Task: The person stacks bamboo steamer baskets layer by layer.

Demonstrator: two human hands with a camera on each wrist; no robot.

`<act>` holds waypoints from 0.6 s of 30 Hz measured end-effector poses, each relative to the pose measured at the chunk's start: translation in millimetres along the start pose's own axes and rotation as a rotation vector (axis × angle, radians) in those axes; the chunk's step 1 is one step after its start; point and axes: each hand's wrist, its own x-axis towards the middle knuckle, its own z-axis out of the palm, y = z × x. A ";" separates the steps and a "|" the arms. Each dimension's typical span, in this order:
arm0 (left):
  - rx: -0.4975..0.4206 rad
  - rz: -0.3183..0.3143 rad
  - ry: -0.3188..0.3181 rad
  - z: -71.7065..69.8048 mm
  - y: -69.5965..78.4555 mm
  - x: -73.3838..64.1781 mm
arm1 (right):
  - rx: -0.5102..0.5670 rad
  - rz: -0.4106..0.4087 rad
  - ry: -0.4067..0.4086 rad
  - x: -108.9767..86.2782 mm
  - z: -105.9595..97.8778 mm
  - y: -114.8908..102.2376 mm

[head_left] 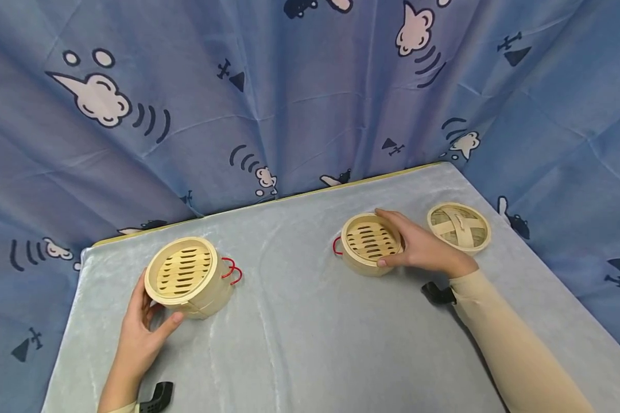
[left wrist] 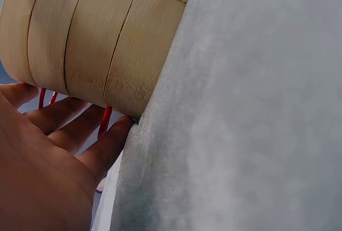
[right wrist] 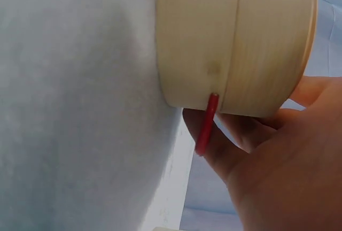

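At the left of the table stands a stack of round bamboo steamer baskets, its slatted top tier facing up and red wire handles on its side. My left hand holds it from the left, fingers along the far side and thumb at the front. In the left wrist view, the fingers lie against the bamboo wall beside the red handles. Farther right, my right hand grips a smaller bamboo steamer basket at its right side, thumb at the front rim. A red handle crosses a finger in the right wrist view.
A round woven bamboo lid lies right of the smaller basket, beyond my right forearm. Pale plush cloth covers the table. A blue patterned curtain hangs behind the table's back edge and along its right side.
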 end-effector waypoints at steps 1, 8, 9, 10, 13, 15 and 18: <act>0.004 -0.002 -0.002 0.0 -0.4 0.3 | 0.004 0.002 0.002 -0.1 -0.4 0.2; -0.010 0.001 0.007 -3.0 0.9 1.0 | 0.044 0.003 0.010 4.8 -1.2 0.8; -0.014 0.005 0.010 -3.7 1.4 0.7 | 0.047 0.000 0.012 5.8 -1.1 0.3; -0.012 0.006 0.011 -4.2 1.9 0.3 | 0.049 -0.003 0.013 6.5 -1.0 -0.2; -0.013 0.014 0.008 -4.6 2.4 0.2 | 0.050 -0.005 0.021 6.9 -0.7 0.1; -0.012 0.017 0.004 -3.7 2.2 0.8 | 0.041 -0.005 0.028 5.8 -0.8 1.1; -0.016 0.018 0.003 -1.3 1.1 1.9 | 0.016 -0.004 0.042 2.8 -1.4 2.0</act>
